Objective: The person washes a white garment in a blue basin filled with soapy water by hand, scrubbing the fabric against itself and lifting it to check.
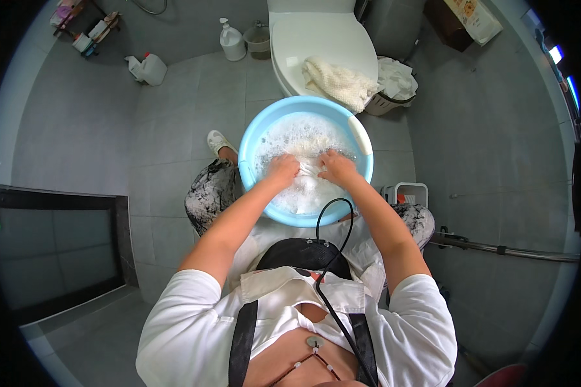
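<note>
A round light-blue basin (pixel 252 126) of foamy water stands between my knees. White wet cloth (pixel 308 169) lies in the suds, partly under the foam. My left hand (pixel 283 169) is in the basin at the cloth's left side, its fingers curled closed on the fabric. Across from it, my right hand (pixel 336 167) grips the cloth's right side, fingertips partly hidden by foam. The fabric spans the short gap between both hands. On the basin's upper right rim sits a cream-coloured bar or grip (pixel 359 135).
Beyond the basin is a white toilet (pixel 329 39) with a cream towel (pixel 342 82) on its lid. A waste basket (pixel 394 87) stands to its right; a pump bottle (pixel 232 42) and a white jug (pixel 148 69) stand left. By my right knee is a white plastic container (pixel 412 191).
</note>
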Motion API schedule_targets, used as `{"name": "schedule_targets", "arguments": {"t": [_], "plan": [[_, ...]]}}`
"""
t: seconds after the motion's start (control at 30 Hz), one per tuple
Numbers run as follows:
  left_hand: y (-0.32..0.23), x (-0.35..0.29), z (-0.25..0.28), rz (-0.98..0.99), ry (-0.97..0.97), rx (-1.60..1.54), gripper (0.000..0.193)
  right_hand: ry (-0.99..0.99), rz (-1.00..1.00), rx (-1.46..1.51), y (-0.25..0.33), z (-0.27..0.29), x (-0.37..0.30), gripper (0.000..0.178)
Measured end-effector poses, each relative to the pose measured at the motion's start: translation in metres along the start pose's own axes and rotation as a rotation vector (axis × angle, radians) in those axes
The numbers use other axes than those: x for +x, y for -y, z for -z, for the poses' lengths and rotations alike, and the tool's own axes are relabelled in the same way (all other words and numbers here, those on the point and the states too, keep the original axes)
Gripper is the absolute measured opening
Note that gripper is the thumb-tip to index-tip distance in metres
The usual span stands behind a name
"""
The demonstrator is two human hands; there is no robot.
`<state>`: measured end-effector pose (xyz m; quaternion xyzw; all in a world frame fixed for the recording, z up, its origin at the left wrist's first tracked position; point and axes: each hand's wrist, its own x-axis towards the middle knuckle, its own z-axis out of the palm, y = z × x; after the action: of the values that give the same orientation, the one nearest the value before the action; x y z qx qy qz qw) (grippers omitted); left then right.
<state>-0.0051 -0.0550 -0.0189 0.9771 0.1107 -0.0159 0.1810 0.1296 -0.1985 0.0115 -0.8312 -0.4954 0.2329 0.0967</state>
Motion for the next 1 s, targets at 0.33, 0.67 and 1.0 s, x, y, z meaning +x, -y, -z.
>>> {"name": "schedule_targets", "arguments": {"t": [0.33,0.67,1.0], "plan": [[-0.001,0.019,0.000,0.451,0.263,-0.099,0.020,0.044,-0.142,-0.304,-0.018,-0.048,0.034,0.022],[0.034,0.018,-0.022,0.275,0.148,-0.776,0.041,-0.029,0.018,0.269,0.008,0.061,0.025,0.036],[-0.007,0.004,0.047,0.346,-0.240,-1.416,0.060,-0.280,-0.231,1.767,-0.010,0.050,0.006,0.023]]}}
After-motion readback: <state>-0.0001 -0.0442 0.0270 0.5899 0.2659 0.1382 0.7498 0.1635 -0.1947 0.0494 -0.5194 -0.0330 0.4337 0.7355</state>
